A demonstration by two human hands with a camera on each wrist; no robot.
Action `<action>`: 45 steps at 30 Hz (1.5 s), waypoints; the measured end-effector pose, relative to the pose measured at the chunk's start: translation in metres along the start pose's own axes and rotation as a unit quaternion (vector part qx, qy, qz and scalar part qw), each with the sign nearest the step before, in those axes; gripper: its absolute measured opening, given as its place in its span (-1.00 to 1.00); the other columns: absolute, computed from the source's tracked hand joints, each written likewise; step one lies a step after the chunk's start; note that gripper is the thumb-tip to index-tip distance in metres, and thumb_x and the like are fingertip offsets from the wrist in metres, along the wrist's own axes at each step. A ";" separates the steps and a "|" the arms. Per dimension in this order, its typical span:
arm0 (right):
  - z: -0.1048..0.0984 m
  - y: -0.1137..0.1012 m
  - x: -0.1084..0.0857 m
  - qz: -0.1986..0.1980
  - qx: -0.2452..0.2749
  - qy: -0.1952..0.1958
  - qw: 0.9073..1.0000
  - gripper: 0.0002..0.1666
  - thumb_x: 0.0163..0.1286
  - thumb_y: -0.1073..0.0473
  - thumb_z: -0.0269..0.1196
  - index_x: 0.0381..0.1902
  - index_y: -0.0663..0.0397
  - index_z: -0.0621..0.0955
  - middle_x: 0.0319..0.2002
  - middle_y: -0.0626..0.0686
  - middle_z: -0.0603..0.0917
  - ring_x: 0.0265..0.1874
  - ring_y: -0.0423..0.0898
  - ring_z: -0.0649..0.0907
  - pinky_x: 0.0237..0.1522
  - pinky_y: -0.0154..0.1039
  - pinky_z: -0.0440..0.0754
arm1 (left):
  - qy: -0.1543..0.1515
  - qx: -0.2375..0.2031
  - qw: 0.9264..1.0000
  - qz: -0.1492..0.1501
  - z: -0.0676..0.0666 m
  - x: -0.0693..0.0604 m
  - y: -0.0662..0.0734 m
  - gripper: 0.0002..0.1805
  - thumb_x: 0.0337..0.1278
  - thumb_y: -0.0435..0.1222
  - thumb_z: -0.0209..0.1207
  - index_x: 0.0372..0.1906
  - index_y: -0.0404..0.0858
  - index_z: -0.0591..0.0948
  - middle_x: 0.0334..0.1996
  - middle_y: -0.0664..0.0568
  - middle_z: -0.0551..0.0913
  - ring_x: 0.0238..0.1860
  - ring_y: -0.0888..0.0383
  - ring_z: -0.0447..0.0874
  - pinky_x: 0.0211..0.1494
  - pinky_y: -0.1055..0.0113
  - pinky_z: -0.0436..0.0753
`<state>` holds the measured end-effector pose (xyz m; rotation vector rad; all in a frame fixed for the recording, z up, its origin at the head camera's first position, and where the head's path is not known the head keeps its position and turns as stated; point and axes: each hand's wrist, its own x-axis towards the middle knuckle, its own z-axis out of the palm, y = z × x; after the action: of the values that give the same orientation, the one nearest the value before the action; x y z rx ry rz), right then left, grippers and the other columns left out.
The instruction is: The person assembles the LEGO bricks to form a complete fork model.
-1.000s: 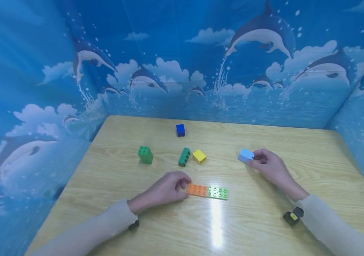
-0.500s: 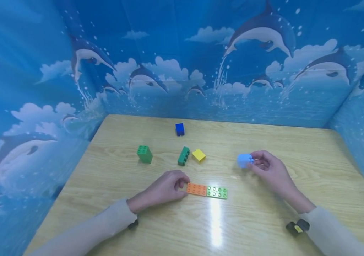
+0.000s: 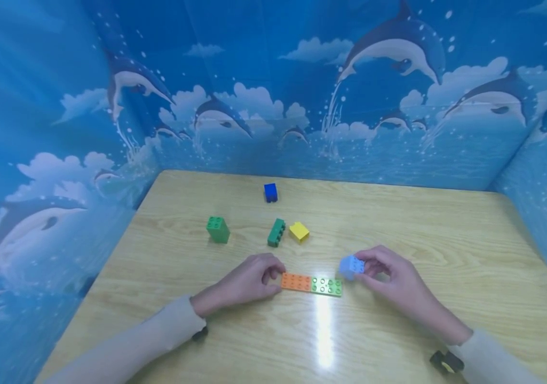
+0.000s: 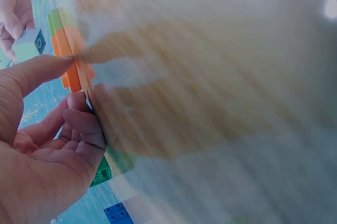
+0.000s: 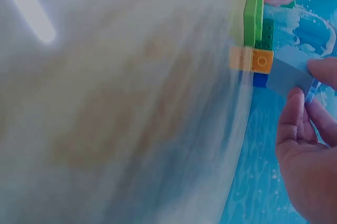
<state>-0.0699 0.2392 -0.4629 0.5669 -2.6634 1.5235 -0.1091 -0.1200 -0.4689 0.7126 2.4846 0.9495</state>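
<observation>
In the head view my left hand pinches the left end of a flat orange brick, its thumb on the near side. A flat light green brick lies end to end with the orange one, studs up. My right hand pinches a light blue brick just right of and behind the light green brick. In the right wrist view the light blue brick is held off the table between thumb and fingers, tilted, its studs turned toward the palm.
Behind the hands, a tall green block, a dark green brick on its side and a yellow brick rest on the wooden table. A dark blue brick sits farther back. Dolphin-print sheets stand along the back and sides.
My right hand has lifted the light blue brick and carried it left and nearer, beside the light green brick, turning it on the way. My left hand has kept its place at the orange brick.
</observation>
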 end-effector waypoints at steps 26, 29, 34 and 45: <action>0.023 -0.012 -0.006 -0.087 -0.032 -0.020 0.995 -0.47 0.15 0.44 0.63 0.07 0.01 0.78 -0.13 -0.21 0.73 -0.23 -0.16 0.72 -0.19 -0.22 0.80 | 0.002 0.002 1.000 -0.003 0.001 0.001 0.001 -0.61 0.21 -0.33 0.56 0.13 -0.19 0.75 -0.24 0.24 0.64 -0.27 0.29 0.60 -0.16 0.36 0.68; 0.023 -0.013 -0.006 -0.076 -0.038 -0.026 0.996 -0.47 0.16 0.44 0.62 0.07 0.01 0.78 -0.15 -0.23 0.70 -0.25 -0.18 0.71 -0.20 -0.24 0.79 | 0.002 -0.002 1.000 -0.004 0.002 0.001 0.000 -0.61 0.21 -0.34 0.56 0.12 -0.20 0.75 -0.24 0.24 0.64 -0.27 0.29 0.60 -0.17 0.37 0.69; 0.024 -0.016 -0.003 -0.054 -0.042 -0.043 0.997 -0.48 0.17 0.42 0.62 0.08 0.00 0.79 -0.18 -0.24 0.67 -0.27 -0.23 0.68 -0.20 -0.25 0.77 | 0.006 -0.006 1.000 -0.001 0.002 0.001 0.000 -0.63 0.21 -0.37 0.55 0.11 -0.21 0.76 -0.27 0.25 0.65 -0.30 0.29 0.61 -0.21 0.36 0.68; 0.021 -0.025 0.009 0.047 0.003 -0.097 0.994 -0.58 0.22 0.31 0.63 0.04 0.13 0.79 -0.24 -0.06 0.65 -0.32 -0.15 0.69 -0.25 -0.29 0.77 | 0.017 -0.020 1.000 -0.004 0.003 0.000 0.001 -0.67 0.23 -0.41 0.51 0.08 -0.21 0.78 -0.34 0.26 0.64 -0.32 0.27 0.62 -0.24 0.35 0.68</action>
<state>-0.0669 0.2074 -0.4512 0.6293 -2.8694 1.5758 -0.1073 -0.1180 -0.4704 0.6800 2.4881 1.0134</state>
